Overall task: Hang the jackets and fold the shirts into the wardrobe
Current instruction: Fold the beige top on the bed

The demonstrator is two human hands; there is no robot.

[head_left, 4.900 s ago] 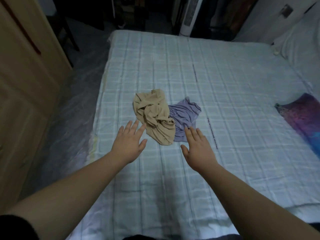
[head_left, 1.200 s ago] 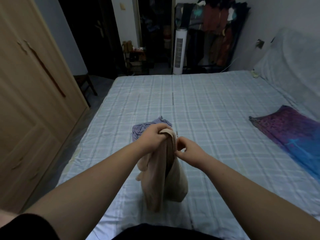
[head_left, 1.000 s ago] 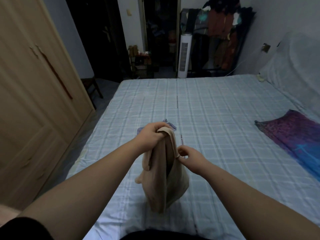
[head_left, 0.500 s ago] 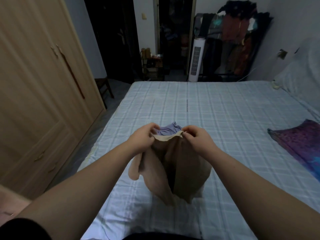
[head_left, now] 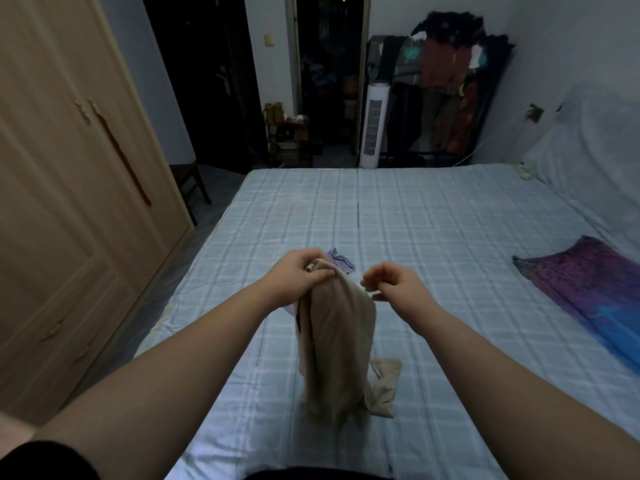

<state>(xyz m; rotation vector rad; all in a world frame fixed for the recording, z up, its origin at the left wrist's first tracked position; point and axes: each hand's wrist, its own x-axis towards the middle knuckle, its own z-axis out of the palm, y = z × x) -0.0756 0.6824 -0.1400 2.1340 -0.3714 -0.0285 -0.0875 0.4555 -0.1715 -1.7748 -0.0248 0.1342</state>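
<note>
A beige shirt (head_left: 334,348) hangs bunched over the bed (head_left: 433,223), its lower end crumpled on the sheet. My left hand (head_left: 298,277) grips its top edge. My right hand (head_left: 394,287) has curled fingers and pinches the shirt's right edge just beside it. A lilac shirt (head_left: 342,263) lies on the bed behind my hands, mostly hidden by them and by the beige shirt. The wooden wardrobe (head_left: 69,202) stands along the left with its doors closed.
A purple and blue cloth (head_left: 585,285) lies at the bed's right side. A narrow floor strip runs between bed and wardrobe, with a dark chair (head_left: 188,181) at its far end. Beyond the bed stand a white tower fan (head_left: 374,129) and a loaded clothes rack (head_left: 450,81).
I picked the beige shirt up off the bed. In the last half second my hands drew apart, my left hand gathered the top edge, and the shirt now hangs narrower.
</note>
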